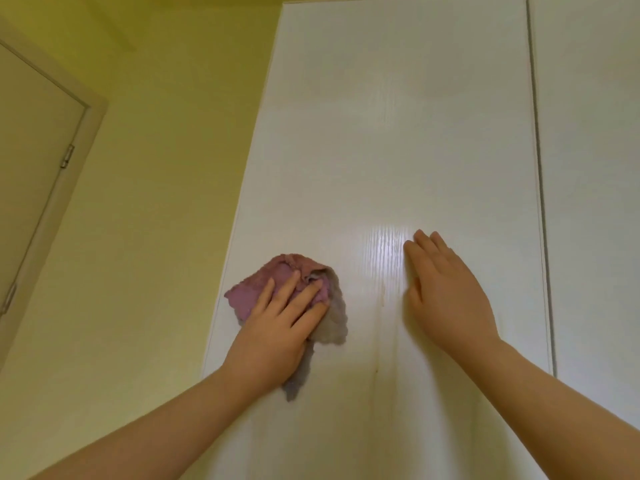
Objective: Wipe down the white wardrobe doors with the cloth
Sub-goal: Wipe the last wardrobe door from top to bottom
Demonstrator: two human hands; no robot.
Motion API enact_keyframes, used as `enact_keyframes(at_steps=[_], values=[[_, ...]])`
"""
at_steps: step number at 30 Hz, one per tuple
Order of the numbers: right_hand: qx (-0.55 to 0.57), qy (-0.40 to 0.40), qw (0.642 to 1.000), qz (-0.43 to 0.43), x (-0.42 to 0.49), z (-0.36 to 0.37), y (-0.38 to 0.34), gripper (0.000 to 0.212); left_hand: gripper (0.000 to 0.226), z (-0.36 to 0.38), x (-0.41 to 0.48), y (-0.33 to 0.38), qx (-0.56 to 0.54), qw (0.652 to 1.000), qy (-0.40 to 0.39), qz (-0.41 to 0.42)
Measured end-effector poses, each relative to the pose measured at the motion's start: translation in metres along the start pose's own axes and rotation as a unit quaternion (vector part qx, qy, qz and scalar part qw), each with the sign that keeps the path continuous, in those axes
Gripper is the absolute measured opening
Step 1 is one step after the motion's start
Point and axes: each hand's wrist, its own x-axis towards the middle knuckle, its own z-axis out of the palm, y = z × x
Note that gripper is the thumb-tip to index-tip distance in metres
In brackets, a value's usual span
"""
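Near the wardrobe door's [398,133] left edge the left hand [277,327] presses the purple cloth [244,296] flat with straight fingers, the right hand [446,296] lies open-palmed toward its right edge, and its upper part and the neighbouring door [588,168] probably remain unwiped.

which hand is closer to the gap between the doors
Right. The right hand lies flat on the door, left of the gap; the left hand presses the cloth farther left.
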Motion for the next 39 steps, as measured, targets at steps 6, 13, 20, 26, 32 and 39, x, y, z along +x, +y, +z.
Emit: enact_keyframes(at_steps=[6,13,20,26,32,39], values=[[0.023,-0.001,1.0,0.009,-0.001,0.008,0.002,0.048,0.043,-0.002,0.053,0.007,-0.019,0.957,-0.001,-0.288],[0.041,-0.007,0.999,-0.022,-0.001,0.005,0.003,0.052,0.044,0.002,0.013,0.012,0.04,0.998,-0.03,0.04],[0.038,-0.007,0.999,-0.025,0.0,0.003,0.002,0.052,0.044,0.002,0.037,0.039,0.013,0.994,-0.028,-0.108],[0.063,0.002,0.998,0.004,-0.005,-0.009,0.015,0.04,0.048,-0.008,0.057,-0.005,0.086,0.994,-0.047,-0.039],[0.026,0.022,0.999,-0.003,-0.017,-0.003,0.037,0.04,0.048,0.007,0.035,0.053,0.035,0.999,-0.023,0.019],[0.034,-0.032,0.999,-0.014,-0.017,-0.012,0.039,0.046,0.047,0.002,0.083,0.03,0.056,0.996,-0.021,-0.066]])
